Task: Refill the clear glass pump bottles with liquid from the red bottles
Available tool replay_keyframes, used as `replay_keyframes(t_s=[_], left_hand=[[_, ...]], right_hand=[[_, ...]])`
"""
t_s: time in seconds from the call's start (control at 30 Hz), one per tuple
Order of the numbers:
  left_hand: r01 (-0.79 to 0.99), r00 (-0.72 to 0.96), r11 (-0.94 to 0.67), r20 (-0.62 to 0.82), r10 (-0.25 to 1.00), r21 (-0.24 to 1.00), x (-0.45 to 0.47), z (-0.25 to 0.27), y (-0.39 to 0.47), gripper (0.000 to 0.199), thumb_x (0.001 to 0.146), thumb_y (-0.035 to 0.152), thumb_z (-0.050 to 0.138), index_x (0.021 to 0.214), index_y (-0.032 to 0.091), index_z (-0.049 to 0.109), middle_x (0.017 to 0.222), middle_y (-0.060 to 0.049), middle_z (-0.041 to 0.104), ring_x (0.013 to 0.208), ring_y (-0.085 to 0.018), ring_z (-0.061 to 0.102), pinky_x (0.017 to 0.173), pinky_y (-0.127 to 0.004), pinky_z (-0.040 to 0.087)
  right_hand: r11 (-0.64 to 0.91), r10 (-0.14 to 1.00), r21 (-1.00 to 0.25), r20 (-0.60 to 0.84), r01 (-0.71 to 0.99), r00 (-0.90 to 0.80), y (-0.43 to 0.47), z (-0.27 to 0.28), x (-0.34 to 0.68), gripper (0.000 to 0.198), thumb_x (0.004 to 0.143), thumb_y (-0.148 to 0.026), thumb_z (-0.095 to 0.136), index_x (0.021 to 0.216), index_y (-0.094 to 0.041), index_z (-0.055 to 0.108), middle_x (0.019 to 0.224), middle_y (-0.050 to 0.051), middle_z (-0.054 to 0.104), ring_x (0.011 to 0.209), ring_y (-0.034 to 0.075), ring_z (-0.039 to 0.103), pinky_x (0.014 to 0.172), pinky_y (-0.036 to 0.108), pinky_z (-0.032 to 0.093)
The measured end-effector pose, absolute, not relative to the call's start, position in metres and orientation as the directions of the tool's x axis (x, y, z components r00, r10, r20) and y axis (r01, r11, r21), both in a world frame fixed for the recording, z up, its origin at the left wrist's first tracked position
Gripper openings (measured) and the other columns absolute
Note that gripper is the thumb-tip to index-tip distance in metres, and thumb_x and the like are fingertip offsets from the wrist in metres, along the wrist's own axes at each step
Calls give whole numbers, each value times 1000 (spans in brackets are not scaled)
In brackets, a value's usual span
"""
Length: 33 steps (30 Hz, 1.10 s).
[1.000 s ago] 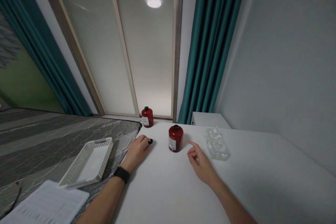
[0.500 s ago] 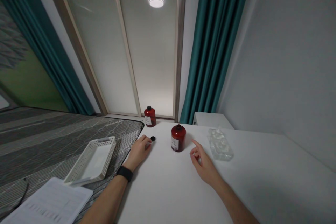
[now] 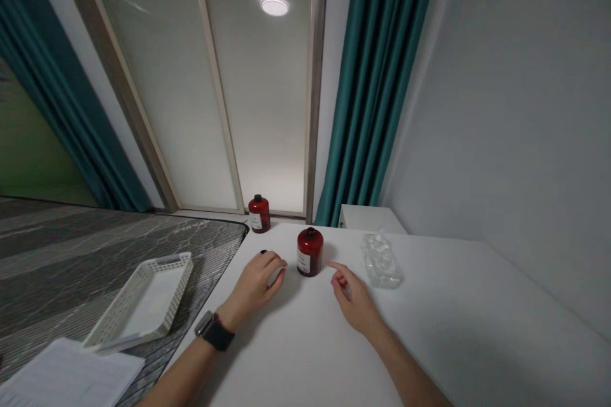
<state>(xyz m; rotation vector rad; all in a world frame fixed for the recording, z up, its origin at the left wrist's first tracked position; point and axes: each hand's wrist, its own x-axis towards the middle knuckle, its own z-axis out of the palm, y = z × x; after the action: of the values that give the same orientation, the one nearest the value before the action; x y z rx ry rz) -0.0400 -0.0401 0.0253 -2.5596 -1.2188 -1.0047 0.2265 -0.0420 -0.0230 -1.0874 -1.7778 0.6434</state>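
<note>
A dark red, rounded bottle [image 3: 310, 255] with a white label stands upright on the white table, between my two hands. To its left is my left hand [image 3: 260, 280], holding nothing, thumb and fingers apart, fingertips a little short of the bottle. Behind its knuckles a small black cap [image 3: 263, 252] on the table is mostly hidden. My right hand [image 3: 352, 297] is on the bottle's other side, empty, with the forefinger stretched toward it and the other fingers loosely bent. Further back stands a second red bottle [image 3: 259, 214] with a black top.
Crumpled clear plastic packaging [image 3: 382, 262] lies on the table [image 3: 305, 356], right of my right hand. On the grey-patterned surface to the left are a white perforated basket [image 3: 140, 299] and paper sheets [image 3: 71, 372]. A low white cabinet [image 3: 370, 219] stands behind the table.
My left hand has moved from beside the black cap toward the front bottle, its fingers opening. My right hand keeps about the same place by the bottle. The view has shifted slightly right.
</note>
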Motion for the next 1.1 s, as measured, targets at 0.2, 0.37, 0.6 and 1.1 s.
replay_keyframes(t_s=[0.2, 0.37, 0.6, 1.1], left_hand=[[641, 493, -759, 695, 524, 117, 5, 43, -32, 18, 93, 15, 48, 107, 19, 58, 83, -5, 63, 75, -20, 59, 68, -32, 45], [635, 257, -721, 806, 533, 275, 16, 15, -16, 19, 93, 16, 47, 110, 18, 53, 79, -2, 56, 67, -16, 54, 62, -29, 45], [575, 112, -623, 703, 702, 531, 3, -13, -15, 19, 92, 20, 47, 111, 20, 50, 82, 0, 55, 67, -14, 54, 54, -23, 44], [557, 294, -662, 626, 722, 501, 11, -3, -24, 15, 93, 20, 46, 86, 19, 59, 74, -2, 60, 64, -15, 56, 58, -25, 43]], right_hand=[[565, 742, -574, 667, 594, -61, -51, -12, 230, 32, 92, -16, 44, 117, -23, 63, 80, 4, 63, 70, 21, 56, 78, 39, 47], [539, 568, -475, 815, 696, 115, -45, -7, 247, 27, 92, -15, 44, 108, -22, 65, 85, 7, 63, 82, 24, 58, 81, 41, 44], [337, 595, -811, 577, 478, 559, -22, -6, 305, 23, 88, -31, 50, 100, -18, 66, 95, 9, 62, 91, 25, 56, 86, 39, 42], [370, 819, -878, 463, 304, 339, -13, -24, 287, 29, 90, -39, 47, 80, -20, 66, 89, 6, 65, 91, 23, 59, 88, 35, 45]])
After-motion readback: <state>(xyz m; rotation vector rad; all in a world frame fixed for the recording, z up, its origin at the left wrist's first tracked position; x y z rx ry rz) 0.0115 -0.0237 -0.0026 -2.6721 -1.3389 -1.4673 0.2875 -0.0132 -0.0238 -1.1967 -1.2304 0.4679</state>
